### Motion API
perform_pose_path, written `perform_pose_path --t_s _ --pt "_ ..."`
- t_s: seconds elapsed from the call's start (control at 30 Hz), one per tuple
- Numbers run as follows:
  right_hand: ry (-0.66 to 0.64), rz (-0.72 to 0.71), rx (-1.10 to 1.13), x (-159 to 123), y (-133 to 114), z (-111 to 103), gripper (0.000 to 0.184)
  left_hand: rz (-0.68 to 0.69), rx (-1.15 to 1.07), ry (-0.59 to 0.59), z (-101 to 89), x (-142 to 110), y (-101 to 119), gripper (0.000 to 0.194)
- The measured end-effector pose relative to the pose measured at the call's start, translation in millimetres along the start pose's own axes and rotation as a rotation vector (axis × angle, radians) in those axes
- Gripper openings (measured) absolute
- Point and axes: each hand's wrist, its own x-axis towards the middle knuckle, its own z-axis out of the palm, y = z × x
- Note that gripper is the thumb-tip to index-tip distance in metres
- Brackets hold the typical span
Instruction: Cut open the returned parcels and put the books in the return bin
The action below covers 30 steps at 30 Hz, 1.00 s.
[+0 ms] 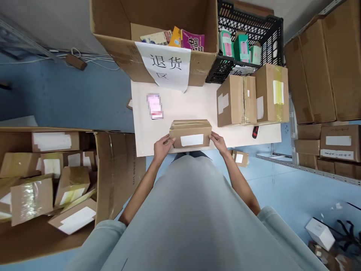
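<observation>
A small brown cardboard box (175, 140) with a white label on its near side sits at the front edge of the white table (194, 101). My left hand (163, 146) grips its left end, thumb on the near face. At the opposite end my right hand (218, 142) holds the box by its corner. The top flaps look folded over, and the fingers behind the box are partly hidden. To the left on the table lies a pink item (155, 105), blurred out. A red and black box cutter (255, 132) rests to the right.
Two taped boxes (236, 101) stand on the table's right. At the back are a large open carton (115, 45) with colourful packets and a black crate (270, 41) of green boxes. A big carton (113, 177) of parcels stands at left; shelved boxes (316, 71) line the right.
</observation>
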Motion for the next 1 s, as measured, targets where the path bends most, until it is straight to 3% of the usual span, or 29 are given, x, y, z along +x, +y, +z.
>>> perform_pose_path --t_s 0.27,0.63,1.0 --pt "-0.109 0.06 -0.012 14 5 5 0.06 -0.128 -0.013 -0.015 20.7 4 7 0.046" --pt "-0.221 0.147 0.046 -12 25 -10 0.066 -0.249 -0.101 -0.052 34.8 -30 -9 0.08" --pt "-0.292 0.102 0.072 -11 34 -9 0.072 -0.263 -0.07 0.114 51.1 -28 -3 0.063"
